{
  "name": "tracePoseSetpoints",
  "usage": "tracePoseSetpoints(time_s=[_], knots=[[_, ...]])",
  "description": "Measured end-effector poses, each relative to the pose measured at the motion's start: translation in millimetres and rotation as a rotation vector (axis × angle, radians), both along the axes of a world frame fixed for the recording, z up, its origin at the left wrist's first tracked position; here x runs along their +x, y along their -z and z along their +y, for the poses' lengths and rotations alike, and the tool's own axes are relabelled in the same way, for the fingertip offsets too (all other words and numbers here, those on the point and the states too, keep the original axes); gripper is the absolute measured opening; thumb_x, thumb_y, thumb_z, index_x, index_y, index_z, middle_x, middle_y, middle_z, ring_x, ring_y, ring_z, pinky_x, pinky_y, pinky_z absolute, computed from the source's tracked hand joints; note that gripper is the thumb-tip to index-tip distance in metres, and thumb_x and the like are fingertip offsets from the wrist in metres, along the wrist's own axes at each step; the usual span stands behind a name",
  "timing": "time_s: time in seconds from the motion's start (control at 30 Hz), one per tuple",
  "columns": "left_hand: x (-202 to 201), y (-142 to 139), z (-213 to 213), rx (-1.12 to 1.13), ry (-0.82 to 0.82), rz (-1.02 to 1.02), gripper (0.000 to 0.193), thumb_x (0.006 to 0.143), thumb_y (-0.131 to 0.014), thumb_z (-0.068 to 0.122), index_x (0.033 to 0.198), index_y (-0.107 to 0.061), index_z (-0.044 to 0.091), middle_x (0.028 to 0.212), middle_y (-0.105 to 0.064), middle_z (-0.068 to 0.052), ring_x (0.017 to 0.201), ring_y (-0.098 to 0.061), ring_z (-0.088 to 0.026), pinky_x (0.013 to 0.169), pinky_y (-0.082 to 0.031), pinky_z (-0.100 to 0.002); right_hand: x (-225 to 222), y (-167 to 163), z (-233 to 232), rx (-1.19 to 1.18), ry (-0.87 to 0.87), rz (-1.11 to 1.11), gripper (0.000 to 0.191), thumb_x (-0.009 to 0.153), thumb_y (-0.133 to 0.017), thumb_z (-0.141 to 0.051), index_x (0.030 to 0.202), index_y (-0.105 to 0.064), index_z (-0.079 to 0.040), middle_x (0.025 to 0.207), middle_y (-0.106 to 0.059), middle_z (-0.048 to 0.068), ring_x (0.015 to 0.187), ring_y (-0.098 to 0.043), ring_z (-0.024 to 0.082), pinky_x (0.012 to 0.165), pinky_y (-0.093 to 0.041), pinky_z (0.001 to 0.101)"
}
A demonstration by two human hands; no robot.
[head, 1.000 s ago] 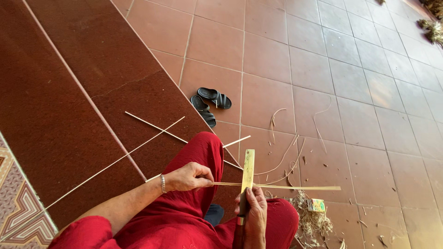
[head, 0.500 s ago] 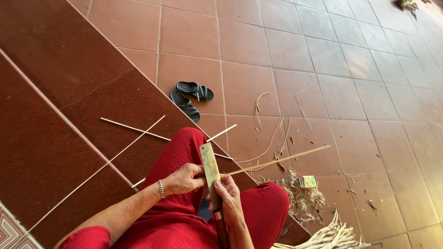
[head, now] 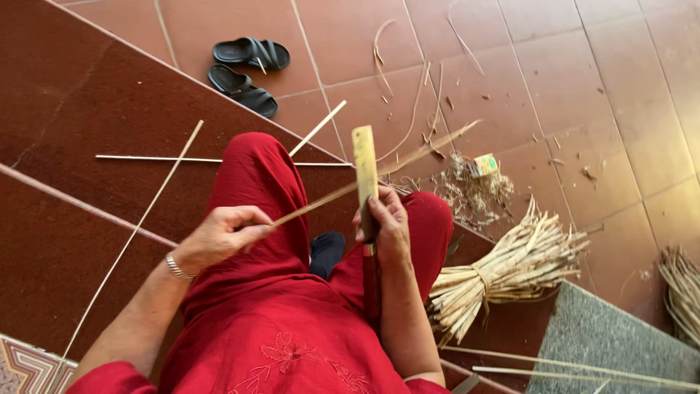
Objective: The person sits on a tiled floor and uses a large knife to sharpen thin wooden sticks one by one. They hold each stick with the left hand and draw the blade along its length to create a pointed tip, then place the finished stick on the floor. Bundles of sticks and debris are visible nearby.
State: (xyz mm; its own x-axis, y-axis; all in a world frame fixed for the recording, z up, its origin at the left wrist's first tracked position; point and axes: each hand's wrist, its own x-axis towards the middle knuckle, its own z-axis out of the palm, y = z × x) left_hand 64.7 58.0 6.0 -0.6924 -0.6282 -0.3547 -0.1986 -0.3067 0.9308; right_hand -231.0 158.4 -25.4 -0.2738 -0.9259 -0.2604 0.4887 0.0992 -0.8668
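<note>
My left hand [head: 220, 235] pinches the near end of a thin bamboo strip [head: 408, 162] that runs up and right across my lap. My right hand [head: 383, 219] grips the handle of a long knife with a pale flat blade [head: 364, 164], held upright with the blade pointing away from me. The strip passes by the blade just above my right hand. I sit in red clothes, knees [head: 255, 157] raised.
A tied bundle of pale split sticks [head: 510, 266] lies to my right, beside a heap of shavings [head: 470, 191]. Black sandals [head: 248, 69] sit ahead on the tiles. Long thin strips [head: 157, 191] lie across the dark red step at left. More sticks [head: 682, 288] at far right.
The view has tilted down and right, bringing the tied bundle into sight. My left hand has drawn back along the strip toward me; the knife stays upright in my right hand.
</note>
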Motion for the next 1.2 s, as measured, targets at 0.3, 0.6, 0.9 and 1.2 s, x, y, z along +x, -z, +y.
tracePoseSetpoints(time_s=[0.3, 0.6, 0.9, 1.2], knots=[[-9, 25, -1, 0.067, -0.029, -0.029, 0.016, 0.096, -0.069, 0.013, 0.106, -0.076, 0.003, 0.068, -0.059, 0.006, 0.058, -0.049, -0.002, 0.05, -0.04, -0.02, 44, -1, -3, 0.124, -0.263, -0.075, 0.038, 0.1, -0.056, -0.012, 0.137, -0.048, -0.004, 0.077, -0.068, 0.011, 0.054, -0.066, 0.014, 0.043, -0.054, 0.0243], [-14, 31, -1, -0.177, 0.051, 0.025, 0.018, 0.098, -0.067, 0.012, 0.11, -0.074, 0.001, 0.085, -0.067, 0.009, 0.077, -0.059, 0.002, 0.067, -0.049, -0.018, 55, 3, -1, 0.093, -0.306, -0.146, 0.029, 0.102, -0.059, -0.013, 0.127, -0.048, -0.002, 0.088, -0.067, 0.011, 0.066, -0.069, 0.014, 0.047, -0.057, 0.0256], [0, 33, 1, -0.038, 0.07, -0.005, 0.011, 0.095, -0.071, 0.009, 0.103, -0.077, 0.003, 0.072, -0.058, 0.007, 0.061, -0.045, -0.001, 0.051, -0.037, -0.021, 27, 1, 2, 0.055, -0.158, -0.132, 0.02, 0.105, -0.056, -0.011, 0.121, -0.049, -0.002, 0.073, -0.068, 0.016, 0.046, -0.06, 0.018, 0.044, -0.051, 0.0257], [48, 16, 0, 0.008, 0.06, -0.104, 0.014, 0.093, -0.07, 0.011, 0.101, -0.078, 0.002, 0.074, -0.065, 0.004, 0.065, -0.054, -0.003, 0.056, -0.046, -0.021, 15, 3, 4, 0.057, -0.074, -0.061, 0.017, 0.104, -0.055, -0.011, 0.118, -0.05, -0.002, 0.072, -0.067, 0.015, 0.046, -0.06, 0.018, 0.044, -0.052, 0.0268]])
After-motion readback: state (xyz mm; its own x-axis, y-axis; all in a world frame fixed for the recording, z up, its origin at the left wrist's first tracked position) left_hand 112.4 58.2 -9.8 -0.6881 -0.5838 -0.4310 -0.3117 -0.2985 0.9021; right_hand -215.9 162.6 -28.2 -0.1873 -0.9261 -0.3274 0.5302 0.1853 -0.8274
